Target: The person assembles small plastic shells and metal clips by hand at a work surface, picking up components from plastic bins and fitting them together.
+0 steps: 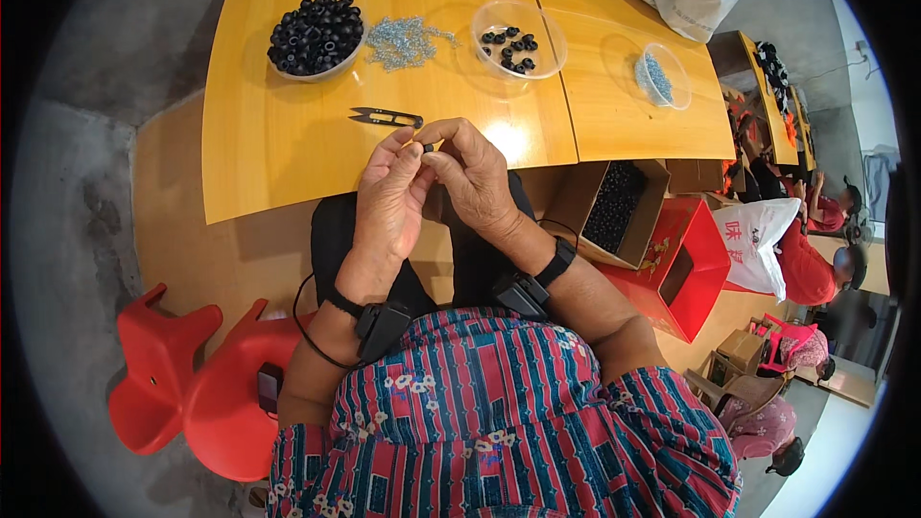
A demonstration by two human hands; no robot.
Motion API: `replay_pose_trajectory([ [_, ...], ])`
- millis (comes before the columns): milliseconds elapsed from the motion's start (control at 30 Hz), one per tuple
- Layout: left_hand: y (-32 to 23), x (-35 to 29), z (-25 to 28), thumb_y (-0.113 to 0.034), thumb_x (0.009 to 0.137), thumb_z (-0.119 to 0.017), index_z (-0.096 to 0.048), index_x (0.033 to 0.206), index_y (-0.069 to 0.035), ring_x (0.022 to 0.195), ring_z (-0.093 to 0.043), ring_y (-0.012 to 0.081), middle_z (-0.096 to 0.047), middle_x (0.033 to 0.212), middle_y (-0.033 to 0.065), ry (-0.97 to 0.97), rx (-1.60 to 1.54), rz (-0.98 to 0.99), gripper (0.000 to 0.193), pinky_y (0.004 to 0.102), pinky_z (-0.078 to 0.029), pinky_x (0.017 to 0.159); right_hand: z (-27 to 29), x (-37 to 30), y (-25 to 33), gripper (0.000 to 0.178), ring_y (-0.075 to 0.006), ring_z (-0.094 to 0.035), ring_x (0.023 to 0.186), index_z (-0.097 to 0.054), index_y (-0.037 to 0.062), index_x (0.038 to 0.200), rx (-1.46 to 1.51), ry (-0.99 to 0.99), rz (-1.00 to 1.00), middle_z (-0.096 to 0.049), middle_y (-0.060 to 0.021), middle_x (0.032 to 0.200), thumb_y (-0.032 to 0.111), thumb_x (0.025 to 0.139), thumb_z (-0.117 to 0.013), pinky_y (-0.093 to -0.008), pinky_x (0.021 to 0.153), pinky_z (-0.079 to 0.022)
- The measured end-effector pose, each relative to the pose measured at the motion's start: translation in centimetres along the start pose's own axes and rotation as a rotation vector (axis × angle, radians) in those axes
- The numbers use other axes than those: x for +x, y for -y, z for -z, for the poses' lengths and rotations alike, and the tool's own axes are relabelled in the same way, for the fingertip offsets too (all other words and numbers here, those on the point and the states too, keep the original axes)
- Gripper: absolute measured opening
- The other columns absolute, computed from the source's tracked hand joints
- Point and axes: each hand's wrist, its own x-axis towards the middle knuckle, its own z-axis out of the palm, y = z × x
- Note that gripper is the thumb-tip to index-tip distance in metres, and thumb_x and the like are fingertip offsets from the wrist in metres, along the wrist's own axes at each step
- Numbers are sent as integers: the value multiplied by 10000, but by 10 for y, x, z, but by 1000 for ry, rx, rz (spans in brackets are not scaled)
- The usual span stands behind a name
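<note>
Above my lap, at the table's near edge, both hands meet around a small black round part [429, 148]. The thumb and fingertips of my left hand [389, 197] pinch at its left side. From the right, the thumb and bent forefinger of my right hand [477, 180] close on the same part. My fingers cover much of it. Black thread snips [384, 118] lie on the table just beyond my left fingertips. Farther back are a clear bowl heaped with black ring-like parts [317, 35], a loose pile of small silvery-blue pieces [403, 42] and a clear bowl [558, 50] with several black parts.
A small clear tub [679, 77] of pale blue pieces stands on the table's right side. Below the right edge are a cardboard box [561, 203] of black parts and a red box [705, 264]. Red chairs [158, 374] stand left. Other people sit far right.
</note>
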Motion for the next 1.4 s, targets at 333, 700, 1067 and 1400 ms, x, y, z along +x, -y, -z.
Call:
replay_pose_trajectory([
  [333, -10, -13, 9, -130, 919, -544, -486, 1171, -82, 916, -574, 139, -561, 1040, 59, 46, 107, 105, 263, 278, -492, 831, 57, 60, 0, 124, -125, -566, 605, -610, 43, 873, -309, -313, -1, -592, -69, 751, 22, 767, -672, -244, 544, -438],
  [700, -19, -40, 56, -129, 899, -562, -475, 1173, -77, 925, -569, 159, -555, 1020, 62, 57, 59, 90, 292, 294, -495, 819, 85, 101, -26, 113, -226, -627, 674, -657, 31, 831, -729, -264, 63, -638, -99, 744, 126, 771, -677, -309, 618, -483],
  [1067, -12, -41, 62, -173, 848, -641, -477, 1144, -87, 939, -569, 189, -561, 973, 72, 204, -107, 165, 348, 329, -487, 837, -36, 145, -17, 189, -273, -613, 755, -692, 164, 911, -582, 286, 221, -599, -98, 801, 87, 745, -647, -359, 672, -497],
  [1400, -11, -45, 57, -194, 857, -633, -484, 1154, -94, 946, -562, 190, -556, 968, 81, 223, -103, 167, 348, 334, -474, 863, -46, 163, -16, 243, -276, -611, 836, -663, 197, 949, -971, 475, 375, -588, -78, 897, 69, 744, -635, -376, 713, -512],
])
